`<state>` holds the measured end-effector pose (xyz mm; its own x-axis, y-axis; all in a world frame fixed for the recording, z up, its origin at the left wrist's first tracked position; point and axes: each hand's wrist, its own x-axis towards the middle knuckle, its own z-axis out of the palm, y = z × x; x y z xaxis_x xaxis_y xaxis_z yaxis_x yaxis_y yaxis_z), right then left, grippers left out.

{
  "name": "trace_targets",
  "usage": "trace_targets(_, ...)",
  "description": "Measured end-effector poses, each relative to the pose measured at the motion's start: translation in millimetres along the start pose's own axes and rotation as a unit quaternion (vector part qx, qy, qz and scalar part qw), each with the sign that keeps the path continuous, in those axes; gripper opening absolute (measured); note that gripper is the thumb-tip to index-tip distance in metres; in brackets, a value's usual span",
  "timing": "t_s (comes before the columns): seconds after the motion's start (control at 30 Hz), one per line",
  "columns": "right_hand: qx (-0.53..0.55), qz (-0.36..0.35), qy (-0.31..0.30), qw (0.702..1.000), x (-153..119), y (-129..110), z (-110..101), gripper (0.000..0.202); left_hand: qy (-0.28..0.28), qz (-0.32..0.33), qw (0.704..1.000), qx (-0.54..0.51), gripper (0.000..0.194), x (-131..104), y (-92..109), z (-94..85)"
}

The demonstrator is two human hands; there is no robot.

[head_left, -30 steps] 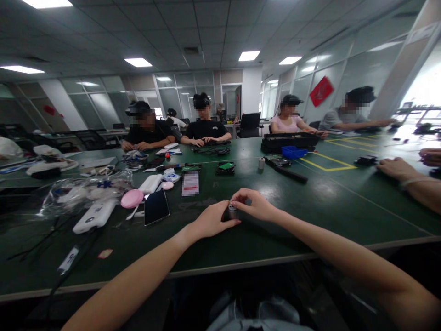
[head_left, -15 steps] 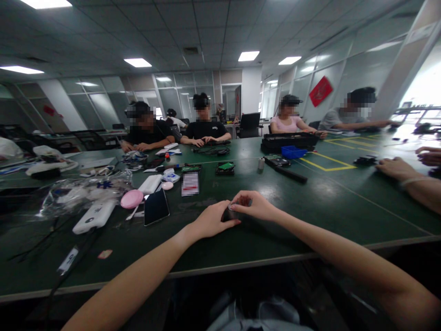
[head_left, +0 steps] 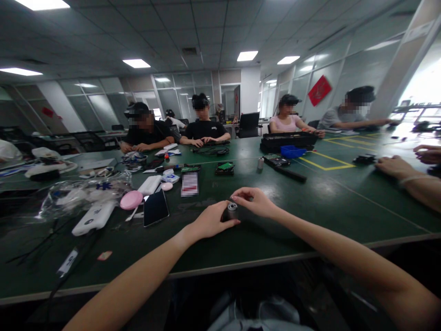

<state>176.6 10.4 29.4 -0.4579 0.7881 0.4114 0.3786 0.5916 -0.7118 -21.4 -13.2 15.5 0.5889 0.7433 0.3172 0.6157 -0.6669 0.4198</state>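
Note:
A small silver metal cylinder stands upright on the green table, with dark holes in its top face. My left hand is wrapped round its left side, thumb in front. Just above and to the right of the cylinder is my right hand, its thumb and fingertips pinched together. Anything between those fingertips is too small to make out. A second silver cylinder stands farther back.
A black phone, a pink round case and plastic bags lie to the left. Behind are a green circuit board, a black bar and a blue tray. Another person's hand rests at the right.
My right hand has lifted slightly up and away from the cylinder, uncovering its top. My left hand has stayed round it.

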Motion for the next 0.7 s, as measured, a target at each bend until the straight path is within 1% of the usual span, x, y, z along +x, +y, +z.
trace_targets(0.07, -0.024, 0.014, 0.028, 0.999, 2.7, 8.0, -4.0, 0.039, -0.003, 0.001, 1.0, -0.004, 0.039, -0.2, 0.8, -0.7)
trace_targets(0.13, -0.076, 0.036, 0.025, 0.996, 4.9, 19.2, -9.0, 0.038, -0.004, 0.006, 1.0, -0.012, 0.038, -0.2, 1.4, -1.3)
trace_targets(0.23, -0.159, 0.059, -0.032, 0.985, 6.5, 37.0, -15.1, 0.03, -0.006, 0.008, 1.0, -0.017, 0.037, -0.1, 1.5, -1.7)
trace_targets(0.3, -0.183, 0.067, -0.066, 0.979, 6.9, 46.0, -17.0, 0.027, -0.006, 0.013, 1.0, -0.016, 0.036, 0.0, 1.3, -1.9)
trace_targets(0.4, -0.18, 0.076, -0.092, 0.976, 7.2, 53.2, -17.4, 0.029, -0.006, 0.017, 1.0, -0.011, 0.036, 0.0, 1.4, -2.3)
trace_targets(0.47, -0.176, 0.081, -0.099, 0.976, 7.3, 55.4, -16.7, 0.032, -0.008, 0.016, 1.0, -0.01, 0.036, 0.0, 2.0, -2.7)
trace_targets(0.57, -0.178, 0.087, -0.091, 0.976, 7.8, 57.8, -15.7, 0.038, -0.009, 0.012, 1.0, -0.011, 0.036, -0.1, 2.9, -2.9)
trace_targets(0.7, -0.169, 0.088, -0.088, 0.978, 9.3, 58.8, -14.8, 0.035, -0.012, 0.008, 1.0, -0.01, 0.037, 0.2, 2.7, -2.6)
